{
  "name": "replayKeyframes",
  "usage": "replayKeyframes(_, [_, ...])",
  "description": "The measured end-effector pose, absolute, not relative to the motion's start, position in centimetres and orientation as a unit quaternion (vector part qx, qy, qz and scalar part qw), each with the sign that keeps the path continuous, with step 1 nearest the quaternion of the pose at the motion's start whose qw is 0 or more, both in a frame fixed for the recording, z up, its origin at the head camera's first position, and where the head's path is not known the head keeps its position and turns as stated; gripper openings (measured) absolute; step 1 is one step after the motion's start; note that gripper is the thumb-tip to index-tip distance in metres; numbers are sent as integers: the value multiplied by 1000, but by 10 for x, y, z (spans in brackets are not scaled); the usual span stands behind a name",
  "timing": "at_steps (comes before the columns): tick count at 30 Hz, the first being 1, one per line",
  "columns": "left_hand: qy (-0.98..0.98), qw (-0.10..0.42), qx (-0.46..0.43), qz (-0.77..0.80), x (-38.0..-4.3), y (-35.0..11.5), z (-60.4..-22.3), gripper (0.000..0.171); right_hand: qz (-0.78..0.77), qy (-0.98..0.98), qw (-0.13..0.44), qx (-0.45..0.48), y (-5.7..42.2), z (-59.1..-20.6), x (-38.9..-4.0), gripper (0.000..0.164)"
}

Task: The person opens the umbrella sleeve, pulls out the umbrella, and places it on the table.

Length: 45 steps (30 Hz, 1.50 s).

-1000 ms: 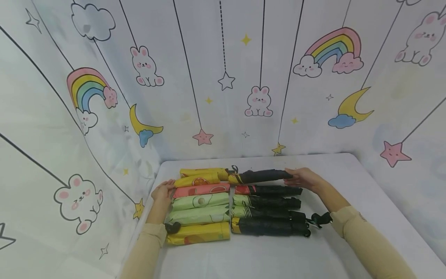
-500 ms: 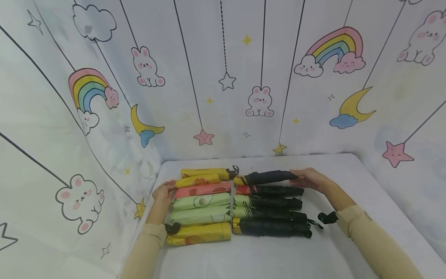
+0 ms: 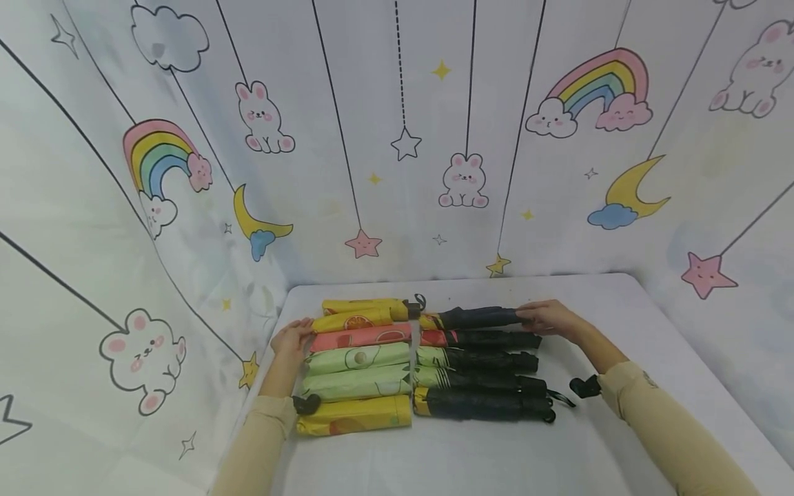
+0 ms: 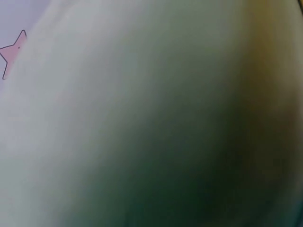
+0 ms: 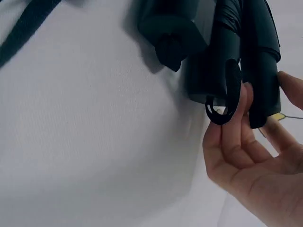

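Note:
In the head view, my right hand [image 3: 551,318] pinches the handle end of a dark folded umbrella [image 3: 474,317], the rearmost in the right column. Thumb and fingers close around that handle [image 5: 262,80] in the right wrist view. My left hand [image 3: 291,336] holds the left end of a yellow umbrella sleeve [image 3: 352,321] with an orange-slice print. Beside it lie a pink sleeve [image 3: 360,337], two pale green sleeves [image 3: 355,382] and a front yellow sleeve [image 3: 356,415]. The left wrist view is mostly a blur.
Several black folded umbrellas [image 3: 484,403] lie side by side in the right column, handles to the right. Behind the sleeves lies a yellow-covered umbrella [image 3: 362,306] with a black looped handle. All rest on a white table [image 3: 471,455] before a cartoon-print curtain [image 3: 397,207].
My right hand has drawn the rearmost dark umbrella slightly right, away from the sleeve with the orange print, then lowered it a little. My left hand stays at that sleeve's left end.

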<state>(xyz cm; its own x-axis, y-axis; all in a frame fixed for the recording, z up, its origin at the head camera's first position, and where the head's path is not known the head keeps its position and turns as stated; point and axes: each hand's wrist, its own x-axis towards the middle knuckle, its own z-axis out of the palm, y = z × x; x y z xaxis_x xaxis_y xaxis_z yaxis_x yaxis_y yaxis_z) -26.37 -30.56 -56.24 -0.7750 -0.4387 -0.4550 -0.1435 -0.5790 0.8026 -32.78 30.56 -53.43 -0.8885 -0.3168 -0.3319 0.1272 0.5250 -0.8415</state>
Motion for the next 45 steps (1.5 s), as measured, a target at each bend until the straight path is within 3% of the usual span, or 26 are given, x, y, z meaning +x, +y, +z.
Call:
replayKeyframes(13, [-465,73,317,-823,-263,-303,-553,68,-386,898,210,-32,307,-541,-329,53])
replayKeyframes(22, [-462,68,312,-827,-263,-301,-546,68,-332,932,137,-42,299,-533,-327,56])
replayKeyframes(31, [-501,112,330,-792,-268,-296,-556,40,-389,918,44,-53,262,-521,-332,47])
replayKeyframes(38, [-515,121,326,-784,-271,-297,-553,55,-419,904,36,-80,225,-523,-342,42])
replayKeyframes(45, [-528,110,319,-779,-279,-301,-549,58,-411,906,35,-99,186,-527,-350,38])
